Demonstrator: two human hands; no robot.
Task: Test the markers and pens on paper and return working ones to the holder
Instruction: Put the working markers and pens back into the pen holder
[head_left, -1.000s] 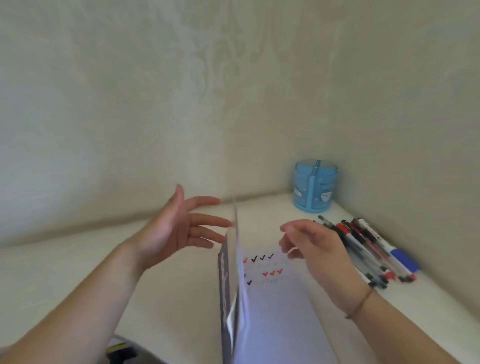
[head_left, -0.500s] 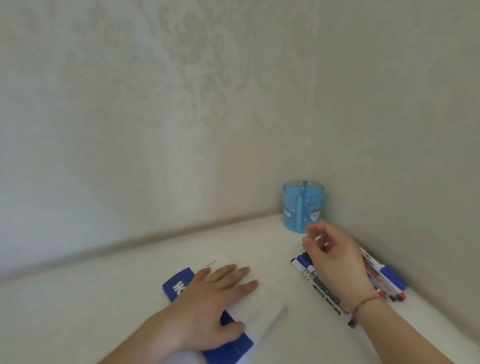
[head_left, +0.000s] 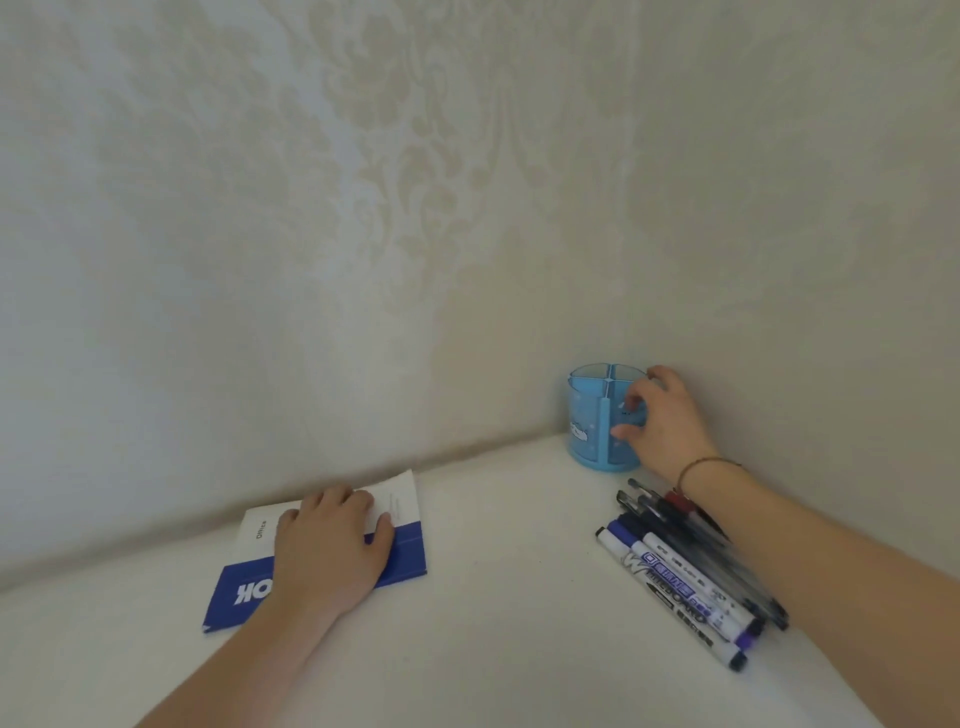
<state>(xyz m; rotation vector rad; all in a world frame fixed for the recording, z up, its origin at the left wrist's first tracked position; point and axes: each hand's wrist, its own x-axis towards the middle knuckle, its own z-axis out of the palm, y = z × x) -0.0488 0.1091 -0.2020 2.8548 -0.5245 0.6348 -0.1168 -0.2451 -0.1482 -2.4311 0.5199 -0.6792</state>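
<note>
Two bare forearms in view, no sleeves showing. Left hand (head_left: 332, 545): no rings, no watch, wrist bare behind fingers. Right hand (head_left: 662, 415): thin brown cord bracelet (head_left: 701, 464) round wrist, well back from fingertips, strand slightly slack. No rings visible on fingers; nails too small to judge.

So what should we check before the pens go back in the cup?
1. Blue holder upright on the table: ok.
2. Right hand has a grip on the holder: ok.
3. Holder compartments free: cannot tell, only the rim shows.
4. Pens and markers within reach beside the right arm: ok.
5. Notebook closed, left hand flat on it: ok.
6. Every pen tested: cannot tell.
</note>
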